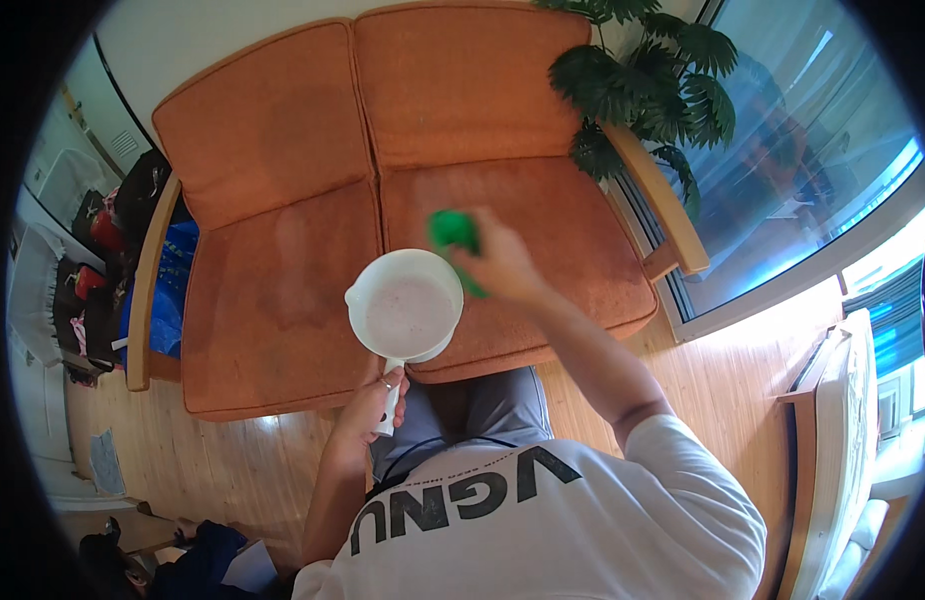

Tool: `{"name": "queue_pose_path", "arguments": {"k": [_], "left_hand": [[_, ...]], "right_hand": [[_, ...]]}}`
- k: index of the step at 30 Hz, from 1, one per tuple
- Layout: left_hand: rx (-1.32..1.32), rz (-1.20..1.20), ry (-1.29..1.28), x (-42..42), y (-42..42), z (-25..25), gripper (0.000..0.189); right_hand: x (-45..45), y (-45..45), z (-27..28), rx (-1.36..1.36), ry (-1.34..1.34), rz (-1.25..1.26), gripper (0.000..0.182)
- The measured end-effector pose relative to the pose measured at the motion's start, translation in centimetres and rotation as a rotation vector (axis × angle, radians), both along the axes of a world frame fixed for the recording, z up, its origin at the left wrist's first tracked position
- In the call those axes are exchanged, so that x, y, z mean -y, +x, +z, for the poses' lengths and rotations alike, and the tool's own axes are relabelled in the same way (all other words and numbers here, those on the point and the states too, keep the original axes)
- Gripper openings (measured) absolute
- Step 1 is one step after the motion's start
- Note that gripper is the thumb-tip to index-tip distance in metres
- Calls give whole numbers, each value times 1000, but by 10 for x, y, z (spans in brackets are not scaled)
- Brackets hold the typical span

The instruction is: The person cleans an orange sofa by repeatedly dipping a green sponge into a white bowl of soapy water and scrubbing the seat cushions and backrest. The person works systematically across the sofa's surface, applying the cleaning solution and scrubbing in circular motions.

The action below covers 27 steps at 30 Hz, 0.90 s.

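Observation:
My left hand (380,401) grips the handle of a white saucepan (406,304) with a pouring lip, which holds a pale, cloudy liquid with some bubbles. The pan is held over the front of an orange fabric sofa (282,285). To its upper right, my right hand (500,259) is closed on a green cloth or sponge (453,231), blurred, over the right seat cushion (522,202). Darker, damp-looking patches show on the left seat cushion and on the left backrest.
Wooden armrests (153,277) flank the sofa. A leafy plant (642,82) and a glass door (800,165) stand at the right. Blue bags (174,285) lie beyond the left armrest. Another person (185,562) is at the lower left. A bed or mattress (845,450) stands at the right.

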State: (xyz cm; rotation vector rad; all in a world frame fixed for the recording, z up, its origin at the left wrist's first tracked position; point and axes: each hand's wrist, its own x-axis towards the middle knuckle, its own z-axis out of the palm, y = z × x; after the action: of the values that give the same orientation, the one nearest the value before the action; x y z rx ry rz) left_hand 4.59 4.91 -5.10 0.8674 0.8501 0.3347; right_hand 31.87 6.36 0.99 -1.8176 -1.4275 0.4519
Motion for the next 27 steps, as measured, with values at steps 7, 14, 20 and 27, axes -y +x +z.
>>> {"name": "queue_pose_path", "arguments": {"k": [7, 14, 20, 27], "left_hand": [[-2, -29, -23, -10, 5, -8, 40], [40, -42, 13, -16, 10, -11, 34], [54, -36, -13, -19, 7, -17, 34], [70, -55, -2, -29, 18, -19, 37]], "right_hand": [[-42, -81, -40, 489, -504, 219, 43], [-45, -78, -72, 529, -491, 172, 34], [-36, -89, -10, 498, -278, 208, 41], [-22, -67, -20, 259, 314, 249, 46]]}}
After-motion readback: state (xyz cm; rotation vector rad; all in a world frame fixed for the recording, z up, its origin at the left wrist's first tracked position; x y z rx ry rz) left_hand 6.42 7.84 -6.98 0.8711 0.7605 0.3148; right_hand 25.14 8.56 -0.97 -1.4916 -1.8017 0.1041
